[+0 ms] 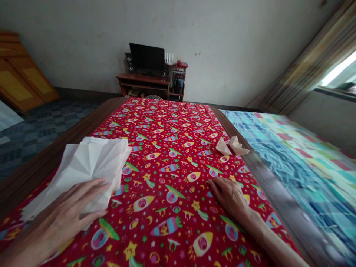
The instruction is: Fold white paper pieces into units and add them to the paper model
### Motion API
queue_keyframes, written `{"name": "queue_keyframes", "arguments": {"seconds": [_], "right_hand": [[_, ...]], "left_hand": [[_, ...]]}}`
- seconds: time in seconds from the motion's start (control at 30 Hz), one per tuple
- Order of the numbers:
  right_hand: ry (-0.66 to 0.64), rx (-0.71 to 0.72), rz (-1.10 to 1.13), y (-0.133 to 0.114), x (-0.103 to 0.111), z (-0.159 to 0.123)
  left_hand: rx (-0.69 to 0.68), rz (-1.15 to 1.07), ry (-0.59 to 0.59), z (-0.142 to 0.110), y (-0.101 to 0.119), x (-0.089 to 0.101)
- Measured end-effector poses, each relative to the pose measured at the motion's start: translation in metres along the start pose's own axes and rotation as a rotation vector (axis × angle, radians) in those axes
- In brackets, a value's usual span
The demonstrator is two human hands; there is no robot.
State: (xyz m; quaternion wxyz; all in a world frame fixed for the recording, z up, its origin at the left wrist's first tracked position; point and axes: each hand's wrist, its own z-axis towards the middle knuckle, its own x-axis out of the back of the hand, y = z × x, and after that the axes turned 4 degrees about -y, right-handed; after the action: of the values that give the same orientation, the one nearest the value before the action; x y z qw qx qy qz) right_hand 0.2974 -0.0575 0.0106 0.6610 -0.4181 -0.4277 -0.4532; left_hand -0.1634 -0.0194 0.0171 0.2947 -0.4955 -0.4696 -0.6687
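A loose stack of white paper sheets [75,168] lies on the red patterned cloth [172,178] at the left. Fan-like creases run across the top sheet from one point. My left hand [73,211] rests on the near part of the stack, fingers stretched out and thumb apart. On the right, my right hand [228,194] lies on the cloth with its fingers curled in and no object visible in them. Just beyond it sit two small folded paper shapes, one origami piece [223,147] beside another origami piece [238,146], near the cloth's right edge.
Dark wooden edges [244,152] border the cloth. To the right lies blue and checked bedding [278,155]. Against the far wall stands a desk [143,78] with a monitor [147,57], and a wooden cabinet [25,74] is at the left.
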Motion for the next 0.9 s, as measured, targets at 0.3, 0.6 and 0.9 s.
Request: {"name": "queue_keyframes", "arguments": {"seconds": [0.3, 0.6, 0.9], "right_hand": [[-0.026, -0.018, 0.015, 0.001, -0.002, 0.0], [-0.025, -0.031, 0.027, 0.001, -0.001, -0.001], [-0.02, -0.019, 0.03, 0.002, -0.002, -0.001]], "left_hand": [[-0.04, 0.039, -0.04, -0.001, 0.004, 0.003], [-0.012, 0.169, 0.099, -0.003, 0.021, -0.01], [0.12, 0.018, 0.123, -0.017, 0.02, -0.014]]}}
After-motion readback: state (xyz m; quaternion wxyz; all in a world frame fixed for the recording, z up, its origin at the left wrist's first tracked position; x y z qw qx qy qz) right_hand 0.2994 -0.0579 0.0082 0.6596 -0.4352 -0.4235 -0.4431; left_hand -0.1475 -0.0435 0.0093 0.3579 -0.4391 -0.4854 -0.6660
